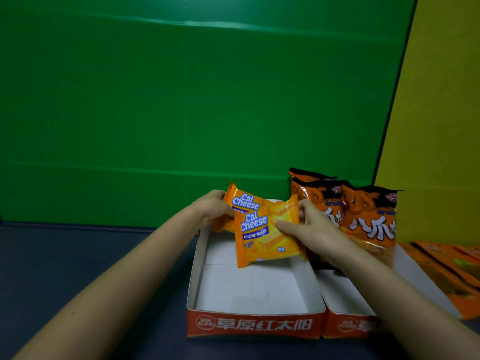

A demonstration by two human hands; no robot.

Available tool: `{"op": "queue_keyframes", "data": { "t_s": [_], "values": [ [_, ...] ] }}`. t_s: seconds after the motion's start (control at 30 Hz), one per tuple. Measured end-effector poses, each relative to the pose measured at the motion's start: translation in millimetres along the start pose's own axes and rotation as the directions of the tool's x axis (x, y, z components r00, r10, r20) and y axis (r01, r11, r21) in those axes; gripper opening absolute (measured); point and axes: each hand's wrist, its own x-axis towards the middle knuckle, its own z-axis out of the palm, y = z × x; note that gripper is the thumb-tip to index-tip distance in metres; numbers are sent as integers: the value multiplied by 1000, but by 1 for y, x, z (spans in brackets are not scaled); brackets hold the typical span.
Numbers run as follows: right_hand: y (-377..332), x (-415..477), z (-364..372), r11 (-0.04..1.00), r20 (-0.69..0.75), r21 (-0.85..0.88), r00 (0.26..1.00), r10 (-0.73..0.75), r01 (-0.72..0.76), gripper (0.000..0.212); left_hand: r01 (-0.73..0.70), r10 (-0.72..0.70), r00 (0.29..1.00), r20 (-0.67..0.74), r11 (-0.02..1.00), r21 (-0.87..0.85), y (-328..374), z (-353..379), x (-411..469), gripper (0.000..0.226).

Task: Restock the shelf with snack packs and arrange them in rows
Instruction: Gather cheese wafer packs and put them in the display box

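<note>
At centre frame we see the left hand (211, 207) gripping the rear wafer pack (245, 201) and the right hand (314, 227) pinching the front wafer pack (265, 240), both over the far end of the left tray (254, 324). To the right, orange snack bags (371, 219) stand upright in the right tray (348, 326).

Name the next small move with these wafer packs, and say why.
Probably set the rear Cal Cheese pack, in the left hand, upright at the back of the left cardboard tray: its floor lies bare, and the right hand holds the front pack to follow.
</note>
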Motion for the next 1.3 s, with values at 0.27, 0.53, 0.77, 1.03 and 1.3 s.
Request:
{"op": "queue_keyframes", "data": {
  "t_s": [0.27, 0.53, 0.77, 1.03, 1.3],
  "values": [
    [-9, -3, -13, 916, 15, -377, 990, -139, 134, 52, -90, 163, 980, -118, 879, 468, 8, -14, -2, 44],
    [-10, -4, -8, 890, 3, -410, 976, -219, 201, 47, -75, 250, 954, -162, 727, 682, 12, -14, -2, 17],
    [-10, 7, 8, 860, 10, -474, 978, -206, 186, 48, -72, 243, 954, -174, 750, 657, 7, -25, 2, 21],
    [-12, 13, 18, 749, 56, -621, 966, -254, 233, 45, -144, 235, 971, -47, 728, 670, -2, -38, 6, 24],
    [-12, 24, 28, 655, -19, -735, 961, -276, 174, 37, -252, 373, 926, -62, 730, 636, -7, -45, 2, 18]
  ]
}}
